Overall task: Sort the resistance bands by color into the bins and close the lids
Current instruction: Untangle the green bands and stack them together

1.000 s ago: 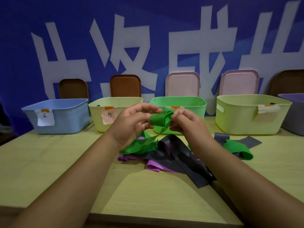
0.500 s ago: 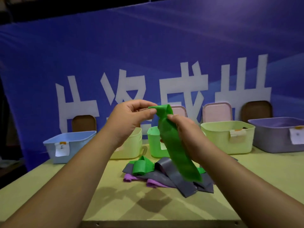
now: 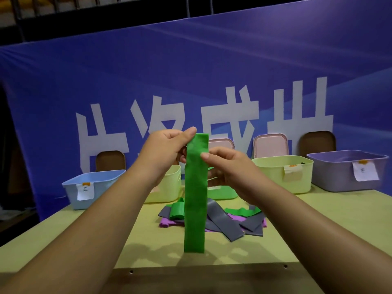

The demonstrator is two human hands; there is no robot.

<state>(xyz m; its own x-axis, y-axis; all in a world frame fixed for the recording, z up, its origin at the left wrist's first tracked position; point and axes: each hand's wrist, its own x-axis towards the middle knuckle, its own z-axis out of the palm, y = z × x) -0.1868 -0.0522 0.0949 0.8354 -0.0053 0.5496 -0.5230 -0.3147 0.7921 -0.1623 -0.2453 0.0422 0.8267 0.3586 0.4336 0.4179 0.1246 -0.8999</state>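
Observation:
A long green resistance band (image 3: pixel 195 200) hangs straight down in front of me, well above the table. My left hand (image 3: pixel 165 148) pinches its top edge between thumb and fingers. My right hand (image 3: pixel 228 166) pinches the band a little lower, on its right edge. Behind the band lies a pile (image 3: pixel 220 219) of grey, purple and green bands. Five open bins stand in a row at the back: blue (image 3: pixel 89 187), pale yellow (image 3: pixel 169 187), green (image 3: pixel 222 193) mostly hidden by my hands, yellow-green (image 3: pixel 284 172) and purple-grey (image 3: pixel 347 172).
Lids lean on the blue banner behind the bins: brown (image 3: pixel 110 161), pink (image 3: pixel 270 145), brown (image 3: pixel 317 141). Paper labels hang on the bin fronts. The wooden table's front edge (image 3: pixel 201 270) is close to me.
The band has unrolled from a bunched fold into a full straight strip. Both hands rose from table height, and my view tilted up, showing more of the banner.

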